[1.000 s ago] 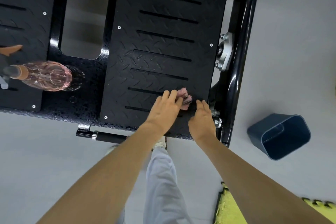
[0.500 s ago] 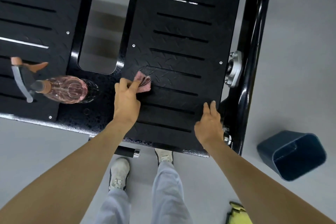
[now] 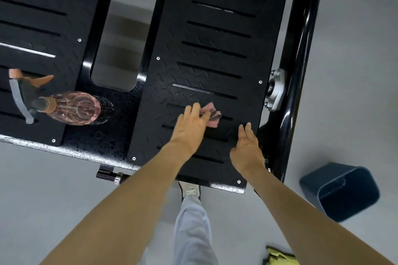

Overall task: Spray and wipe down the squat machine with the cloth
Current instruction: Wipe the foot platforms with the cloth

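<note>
**Cloth pressed to the right footplate, other hand braced**

Head view: The person leans over the squat machine's right footplate (image 3: pixel 215 49), a black ridged plate with slots. The left hand (image 3: pixel 191 127) lies on top of the pink cloth (image 3: pixel 212 114), fingers fairly straight and pushing it flat against the near half of the plate rather than bunching it up. That spreads pressure over the ridges, which suits wiping. Whether the thumb hooks the cloth's edge cannot be told.

The right hand (image 3: pixel 247 148) rests just beside it on the same plate, near the right edge, palm down and fingers extended with nothing in it. It looks like a brace for the lean.

The spray bottle (image 3: pixel 73 107) stands on the machine's base between the two footplates, well apart from both hands, parked within reach for the next spray. A dark blue bin (image 3: pixel 340 191) sits on the floor to the right of the black frame rail (image 3: pixel 301 71).

Judging by this, wiping is under way on the right plate.
</note>
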Available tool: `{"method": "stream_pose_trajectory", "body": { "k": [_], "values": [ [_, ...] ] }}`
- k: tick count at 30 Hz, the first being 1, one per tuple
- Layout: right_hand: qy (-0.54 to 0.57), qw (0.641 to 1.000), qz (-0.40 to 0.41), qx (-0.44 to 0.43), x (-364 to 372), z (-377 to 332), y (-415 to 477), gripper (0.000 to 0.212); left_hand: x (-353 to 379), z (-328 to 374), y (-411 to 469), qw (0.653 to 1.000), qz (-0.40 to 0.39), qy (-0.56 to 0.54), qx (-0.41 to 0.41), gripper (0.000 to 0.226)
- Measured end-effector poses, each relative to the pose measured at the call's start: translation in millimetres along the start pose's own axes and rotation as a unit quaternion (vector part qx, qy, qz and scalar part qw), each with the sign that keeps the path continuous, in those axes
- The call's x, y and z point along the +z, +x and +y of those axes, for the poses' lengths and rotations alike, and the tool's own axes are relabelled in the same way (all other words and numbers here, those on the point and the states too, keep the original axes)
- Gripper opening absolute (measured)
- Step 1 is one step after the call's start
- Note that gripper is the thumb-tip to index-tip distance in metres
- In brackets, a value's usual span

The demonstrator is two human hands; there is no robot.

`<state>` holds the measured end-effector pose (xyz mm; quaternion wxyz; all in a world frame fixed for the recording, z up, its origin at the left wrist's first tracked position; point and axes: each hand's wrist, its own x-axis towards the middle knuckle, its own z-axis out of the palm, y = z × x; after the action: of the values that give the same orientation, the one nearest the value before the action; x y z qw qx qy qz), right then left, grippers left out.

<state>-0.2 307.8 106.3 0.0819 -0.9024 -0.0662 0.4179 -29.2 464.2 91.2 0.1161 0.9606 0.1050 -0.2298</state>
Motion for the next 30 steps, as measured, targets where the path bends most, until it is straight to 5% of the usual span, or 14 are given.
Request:
{"method": "stream_pose_trajectory", "body": {
  "k": [7, 12, 20, 25, 30],
  "values": [
    [0.007, 1.0, 0.001, 0.003, -1.1, -3.1, -0.6, 0.075, -11.2, -86.8, -13.4, 0.992, 0.025, -0.007, -0.123, 0.078],
    [-0.019, 1.0, -0.006, -0.005, -4.0, -1.0, -2.9, 0.077, -4.5, -42.1, -14.1, 0.972, 0.035, -0.084, -0.216, 0.067],
    [0.013, 0.999, -0.01, -0.033, -16.4, 8.6, -2.9, 0.075, 3.5, 67.9, 9.3, 0.995, -0.013, -0.07, -0.066, 0.066],
    [0.042, 0.998, 0.028, -0.035, -28.5, 12.7, 2.6, 0.059, -13.5, 50.4, 28.9, 0.994, -0.071, -0.079, 0.029, 0.062],
    [0.049, 0.996, 0.065, -0.03, -43.2, 10.0, 17.2, 0.056, -36.3, 34.0, 54.4, 0.993, 0.015, -0.111, 0.035, 0.068]
  ]
}}
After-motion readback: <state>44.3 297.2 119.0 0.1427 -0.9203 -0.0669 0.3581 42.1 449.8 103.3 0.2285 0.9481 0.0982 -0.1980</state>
